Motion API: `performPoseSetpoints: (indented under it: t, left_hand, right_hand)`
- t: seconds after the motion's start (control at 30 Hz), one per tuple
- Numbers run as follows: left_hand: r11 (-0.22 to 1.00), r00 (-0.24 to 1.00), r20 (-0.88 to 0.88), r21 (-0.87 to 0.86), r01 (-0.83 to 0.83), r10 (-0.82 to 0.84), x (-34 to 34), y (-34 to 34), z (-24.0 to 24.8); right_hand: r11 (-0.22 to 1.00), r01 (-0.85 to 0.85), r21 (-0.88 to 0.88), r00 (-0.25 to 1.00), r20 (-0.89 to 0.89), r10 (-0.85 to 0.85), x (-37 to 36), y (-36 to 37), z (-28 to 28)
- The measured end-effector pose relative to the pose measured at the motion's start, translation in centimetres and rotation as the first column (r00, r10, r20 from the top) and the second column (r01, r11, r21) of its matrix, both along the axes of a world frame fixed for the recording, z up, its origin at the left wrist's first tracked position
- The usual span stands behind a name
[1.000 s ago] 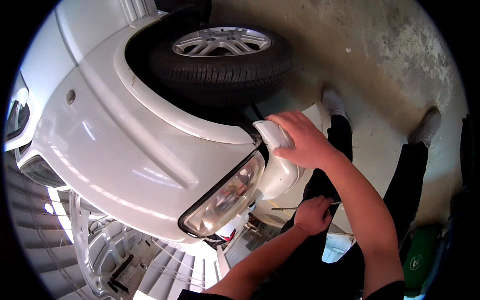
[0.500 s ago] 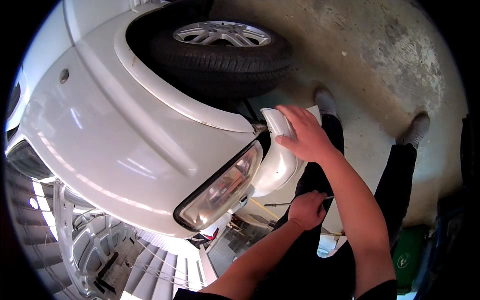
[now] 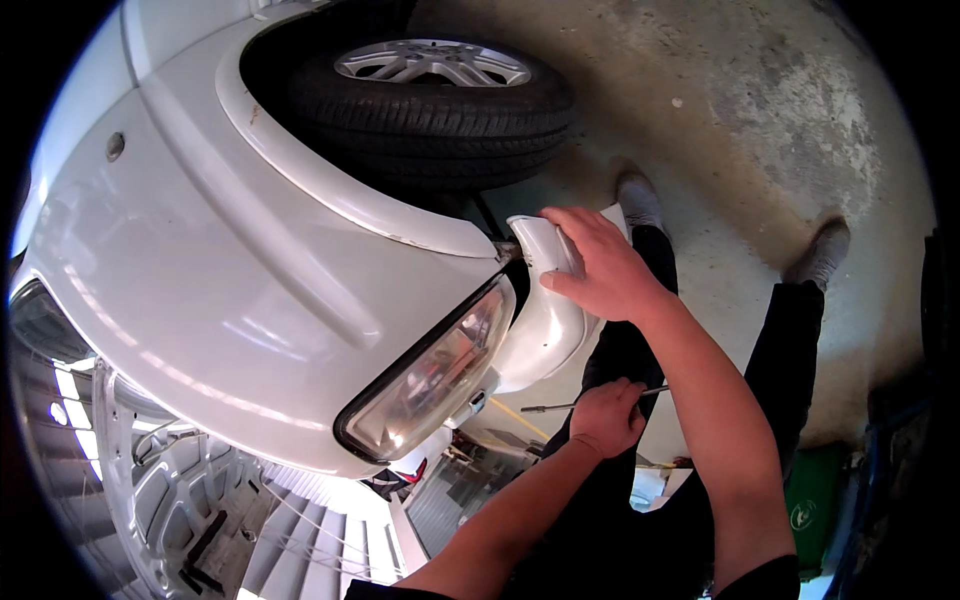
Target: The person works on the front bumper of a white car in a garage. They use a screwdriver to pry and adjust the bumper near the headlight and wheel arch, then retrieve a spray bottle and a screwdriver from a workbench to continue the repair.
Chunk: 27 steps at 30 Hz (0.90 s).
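Observation:
My right hand [image 3: 605, 265] grips the end of a white car bumper [image 3: 545, 345], thumb on its outer face and fingers over the edge. That end of the bumper stands apart from the white fender [image 3: 430, 232], with a dark gap between them. Lower down, my left hand [image 3: 608, 418] is closed around a thin metal rod-like tool [image 3: 545, 408], which sticks out on both sides of the fist. Its exact kind is not clear. Beside the bumper sits the clear headlight [image 3: 430, 375] in the car's front corner.
A front wheel [image 3: 440, 115] with a silver rim shows in the wheel arch. My two shoes [image 3: 640, 200] are on the stained concrete floor [image 3: 720, 180]. At the lower right stands a green bin [image 3: 815, 500]. Another vehicle's raised panel [image 3: 185, 490] shows at lower left.
The whole view has shifted slightly, so the car sits a little further left. Both hands keep their holds, and the bumper end shows no clear movement against the fender.

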<state>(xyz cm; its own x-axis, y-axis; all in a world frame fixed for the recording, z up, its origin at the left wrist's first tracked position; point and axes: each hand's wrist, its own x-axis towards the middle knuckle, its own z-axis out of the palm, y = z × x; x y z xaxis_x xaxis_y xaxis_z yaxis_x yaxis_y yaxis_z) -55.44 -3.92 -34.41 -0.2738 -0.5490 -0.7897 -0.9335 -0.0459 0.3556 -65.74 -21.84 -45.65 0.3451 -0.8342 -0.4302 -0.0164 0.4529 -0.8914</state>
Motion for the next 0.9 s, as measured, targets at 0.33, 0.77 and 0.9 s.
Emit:
performPoseSetpoints:
  t: [0.33, 0.77, 0.9]
  left_hand:
    - [0.999, 1.0, -0.012, -0.031, -0.011, 0.011, 0.3, 0.2, 0.1]
    - [1.0, 1.0, -0.021, -0.031, 0.005, -0.006, 0.0, 0.2, -0.1]
    - [1.0, 1.0, -0.023, -0.007, 0.005, -0.006, 0.1, 0.5, -0.4]
  right_hand:
    - [0.999, 0.009, -0.05, 1.0, 0.025, -0.008, 0.2, 0.0, -0.1]
    - [0.997, 0.007, 0.078, 0.997, 0.077, -0.013, 0.8, -1.7, -0.9]
    - [0.997, 0.069, 0.046, 0.995, 0.067, -0.072, 1.2, -1.3, -1.1]
